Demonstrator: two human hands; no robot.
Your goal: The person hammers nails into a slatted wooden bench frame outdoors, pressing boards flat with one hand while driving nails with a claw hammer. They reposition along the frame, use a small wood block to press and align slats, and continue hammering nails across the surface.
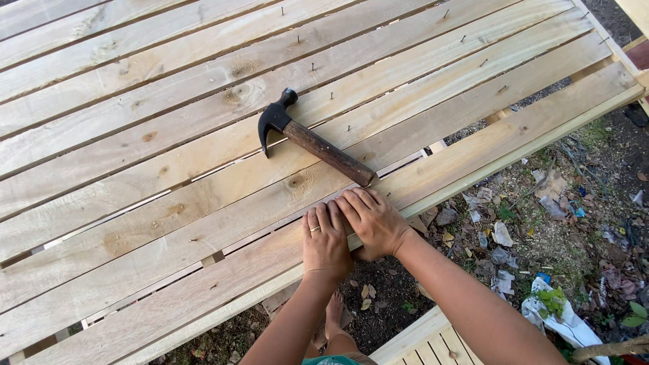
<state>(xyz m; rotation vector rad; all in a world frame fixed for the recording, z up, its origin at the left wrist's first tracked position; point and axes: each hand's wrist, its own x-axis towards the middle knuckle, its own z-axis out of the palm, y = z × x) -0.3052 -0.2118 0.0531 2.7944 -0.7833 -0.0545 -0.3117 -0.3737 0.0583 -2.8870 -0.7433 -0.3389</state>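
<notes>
Hammer (307,137) lies beyond both hands (348,230) pressing outermost slat (473,145).

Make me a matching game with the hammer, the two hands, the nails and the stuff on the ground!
Things:
1. hammer
2. left hand and right hand
3. nails
4. dry leaves and litter

Places or states:
A. standing part-way out of the planks
B. lying flat on the wooden slats, nobody holding it
C. scattered on the dirt beside the slats
D. pressed side by side on the nearest plank at its edge

Right pairs: 1-B, 2-D, 3-A, 4-C
</notes>
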